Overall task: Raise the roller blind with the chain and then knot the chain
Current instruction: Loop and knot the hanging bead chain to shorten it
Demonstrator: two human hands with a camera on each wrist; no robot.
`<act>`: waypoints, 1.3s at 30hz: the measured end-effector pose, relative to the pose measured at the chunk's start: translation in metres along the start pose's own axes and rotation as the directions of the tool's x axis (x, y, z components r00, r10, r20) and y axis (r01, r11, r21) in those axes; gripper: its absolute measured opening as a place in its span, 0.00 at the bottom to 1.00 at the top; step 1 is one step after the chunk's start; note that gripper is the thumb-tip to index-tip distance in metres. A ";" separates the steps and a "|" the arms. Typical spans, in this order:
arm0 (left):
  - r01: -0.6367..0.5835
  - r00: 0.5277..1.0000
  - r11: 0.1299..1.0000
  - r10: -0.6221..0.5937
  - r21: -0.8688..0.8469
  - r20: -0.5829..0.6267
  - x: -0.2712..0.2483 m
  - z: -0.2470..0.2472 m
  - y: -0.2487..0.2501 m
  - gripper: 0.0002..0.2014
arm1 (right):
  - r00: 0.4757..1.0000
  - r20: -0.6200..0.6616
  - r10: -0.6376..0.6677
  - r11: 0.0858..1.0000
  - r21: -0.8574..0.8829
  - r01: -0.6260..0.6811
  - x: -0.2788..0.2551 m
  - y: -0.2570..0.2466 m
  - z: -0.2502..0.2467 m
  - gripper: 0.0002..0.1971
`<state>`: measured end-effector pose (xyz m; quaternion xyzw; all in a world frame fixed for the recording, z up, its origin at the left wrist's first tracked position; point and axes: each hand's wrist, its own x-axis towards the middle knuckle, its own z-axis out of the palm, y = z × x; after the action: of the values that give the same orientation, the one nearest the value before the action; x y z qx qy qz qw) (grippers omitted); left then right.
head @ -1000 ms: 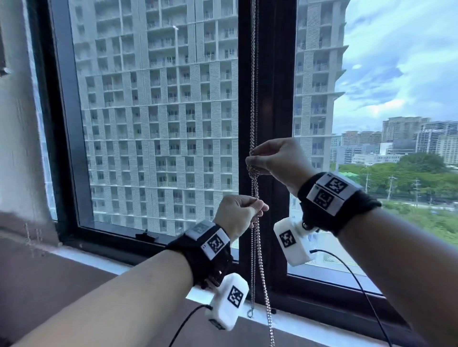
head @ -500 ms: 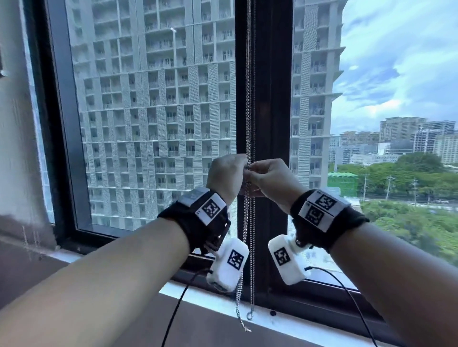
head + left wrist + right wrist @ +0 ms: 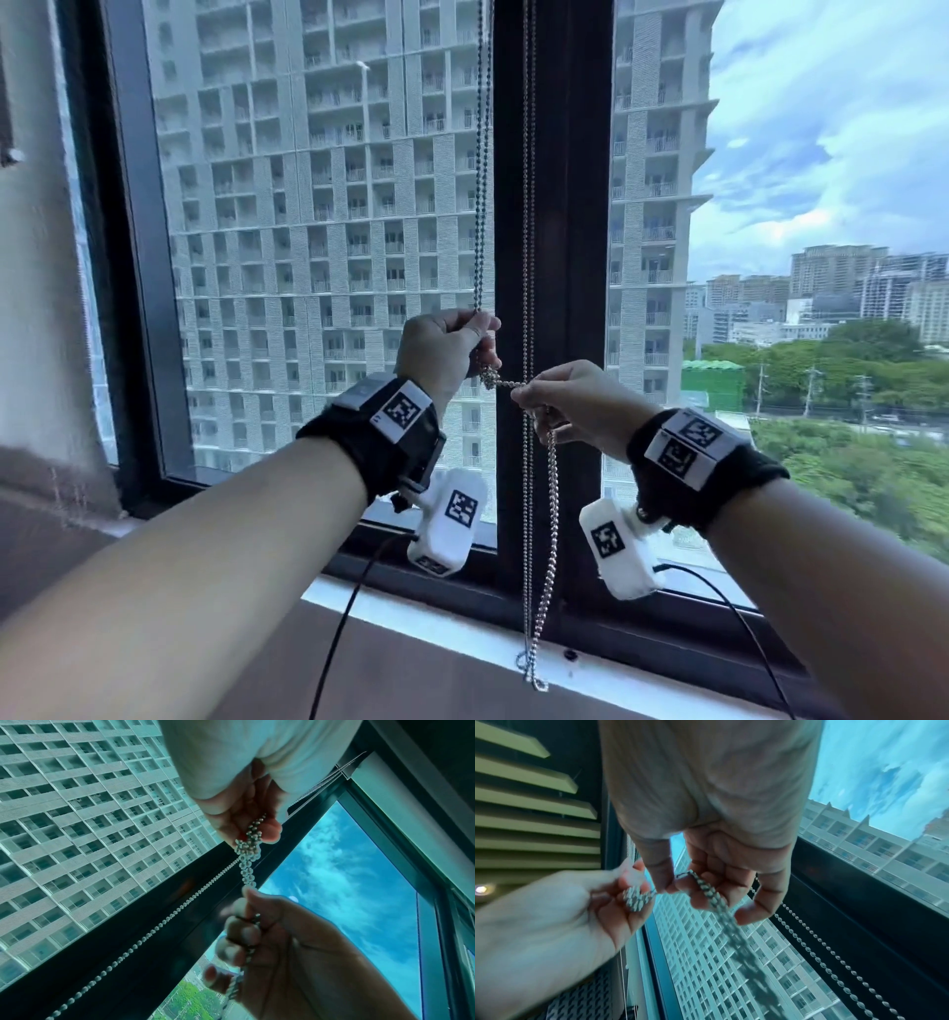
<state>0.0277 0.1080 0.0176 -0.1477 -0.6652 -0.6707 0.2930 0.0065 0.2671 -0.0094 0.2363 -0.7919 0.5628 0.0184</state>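
Observation:
The beaded metal chain [image 3: 481,205] hangs down in front of the dark window mullion [image 3: 565,231]. My left hand [image 3: 482,339] pinches it just above a small bunched knot [image 3: 490,379]. A short taut stretch runs sideways from the knot to my right hand [image 3: 524,398], which pinches the doubled chain. The doubled chain drops from the right fist to the sill. In the left wrist view the knot [image 3: 248,847] sits under my left fingertips [image 3: 270,833]. In the right wrist view the chain [image 3: 706,892] crosses my curled right fingers. The blind itself is out of the head view.
A second chain strand [image 3: 529,488] hangs straight down along the mullion, behind the taut stretch. The white window sill [image 3: 462,632] lies below, where the chain loop's end [image 3: 534,678] dangles. A wall [image 3: 36,308] stands at the left.
The hands met at the chain, then drew apart: the left up and left, the right rightwards and down. A tight knot now shows between them.

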 end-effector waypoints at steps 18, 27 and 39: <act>-0.002 0.955 0.998 -0.015 0.057 0.296 -0.002 -0.009 0.008 0.12 | 0.978 -0.209 -0.020 0.979 0.193 0.061 0.009 -0.068 -0.002 0.12; 0.034 0.956 0.995 -0.059 0.092 0.286 -0.007 0.002 0.006 0.10 | 0.969 -0.197 -0.151 0.986 -0.099 0.134 0.012 -0.078 0.003 0.13; -0.135 0.990 0.966 0.124 0.221 0.062 -0.011 0.004 0.008 0.10 | 0.953 -0.229 -0.199 0.977 -0.128 0.174 0.010 -0.075 -0.004 0.11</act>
<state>0.0398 0.1146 0.0178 -0.1728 -0.7325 -0.5669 0.3350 0.0266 0.2482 0.0608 0.2388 -0.7866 0.5402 0.1799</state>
